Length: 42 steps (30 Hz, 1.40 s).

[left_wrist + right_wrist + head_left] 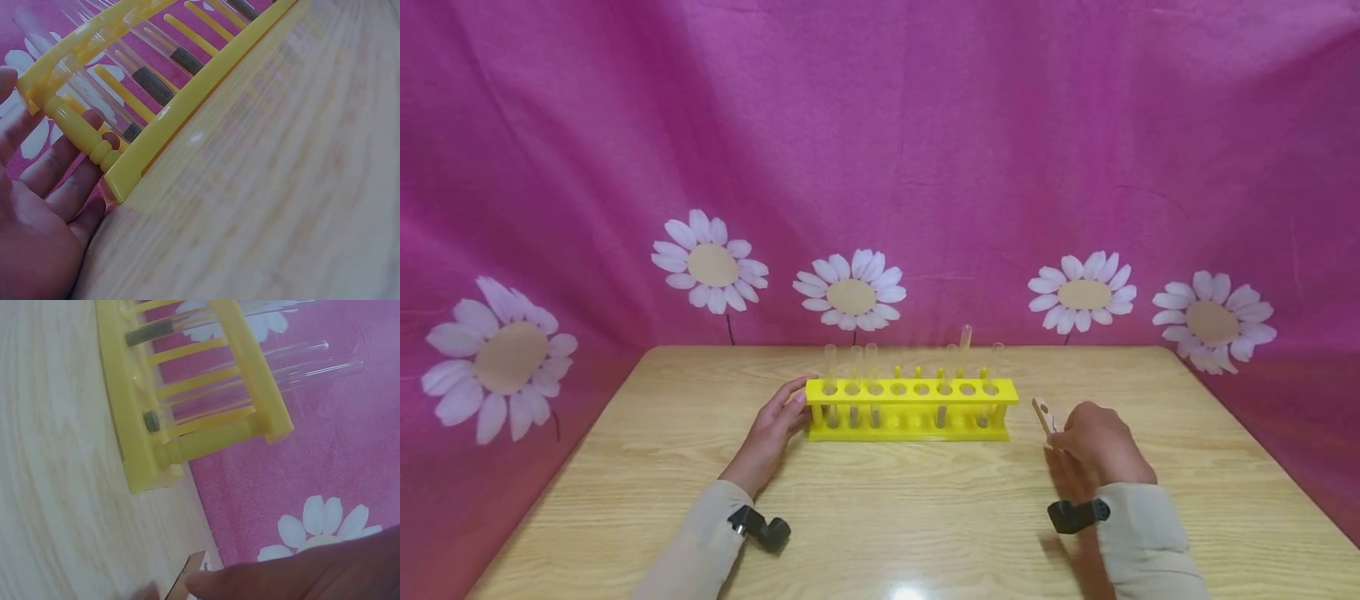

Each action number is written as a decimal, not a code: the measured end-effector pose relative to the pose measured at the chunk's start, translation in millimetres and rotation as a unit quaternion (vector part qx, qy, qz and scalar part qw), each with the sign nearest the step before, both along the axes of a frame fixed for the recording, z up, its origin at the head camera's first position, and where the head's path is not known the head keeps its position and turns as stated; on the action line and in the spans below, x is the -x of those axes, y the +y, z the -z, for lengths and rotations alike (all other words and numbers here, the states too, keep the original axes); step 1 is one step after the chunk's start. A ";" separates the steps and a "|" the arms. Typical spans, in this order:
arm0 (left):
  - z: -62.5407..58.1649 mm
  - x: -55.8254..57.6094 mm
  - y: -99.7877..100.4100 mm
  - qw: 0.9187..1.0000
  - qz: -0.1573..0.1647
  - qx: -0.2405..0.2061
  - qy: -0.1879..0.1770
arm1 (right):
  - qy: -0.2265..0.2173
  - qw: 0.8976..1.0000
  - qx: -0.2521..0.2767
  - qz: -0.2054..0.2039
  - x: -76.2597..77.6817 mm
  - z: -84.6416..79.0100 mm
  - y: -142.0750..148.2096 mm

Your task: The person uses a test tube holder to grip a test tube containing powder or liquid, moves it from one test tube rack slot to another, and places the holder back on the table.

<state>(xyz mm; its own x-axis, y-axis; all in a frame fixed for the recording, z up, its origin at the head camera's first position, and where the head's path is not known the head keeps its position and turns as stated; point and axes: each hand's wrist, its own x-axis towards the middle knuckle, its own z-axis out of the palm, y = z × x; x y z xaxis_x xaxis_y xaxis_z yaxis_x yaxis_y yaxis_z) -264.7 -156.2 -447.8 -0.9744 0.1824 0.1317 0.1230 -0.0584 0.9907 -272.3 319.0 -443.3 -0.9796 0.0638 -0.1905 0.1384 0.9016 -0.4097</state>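
A yellow test tube rack (910, 434) stands upright on the table with several clear test tubes in it. Dark grey-brown material fills the bottoms of some tubes, such as this test tube (153, 86) in the left wrist view. My left hand (772, 433) holds the rack's left end, its fingers round the end post (78, 128). To the right of the rack, my right hand (1097, 437) pinches a wooden test tube holder (1042, 415) that points toward the back. Only a small part of that holder shows at the bottom of the right wrist view.
Yellow pegs (917, 372) rise along the rack's back, and an upturned test tube (966, 335) sits behind the holes on the right. The wood-grain table (910, 517) ends at a magenta cloth (955, 167) with white daisies.
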 end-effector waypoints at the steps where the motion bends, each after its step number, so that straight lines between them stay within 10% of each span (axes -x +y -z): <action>1: 0.3 0.2 -0.1 1.000 -0.001 0.001 0.000 | 0.001 1.000 0.000 0.000 -7.6 -12.7 -8.1; 7: 1.9 0.5 0.2 1.000 -0.008 -0.007 -0.004 | 0.031 0.999 -0.014 0.010 -45.8 -62.4 -45.5; 42: 1.1 1.6 1.7 1.000 -0.008 -0.007 0.001 | 0.033 0.995 -0.073 0.051 -37.6 -55.2 -54.6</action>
<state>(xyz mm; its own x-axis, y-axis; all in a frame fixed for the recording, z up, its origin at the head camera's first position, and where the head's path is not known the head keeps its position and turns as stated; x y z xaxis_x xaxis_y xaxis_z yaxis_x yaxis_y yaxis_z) -266.3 -154.5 -448.9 -0.9767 0.1653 0.1368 0.1269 -0.0696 0.9895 -234.6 264.3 -388.1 -0.9767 0.1857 -0.1077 0.2093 0.9350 -0.2864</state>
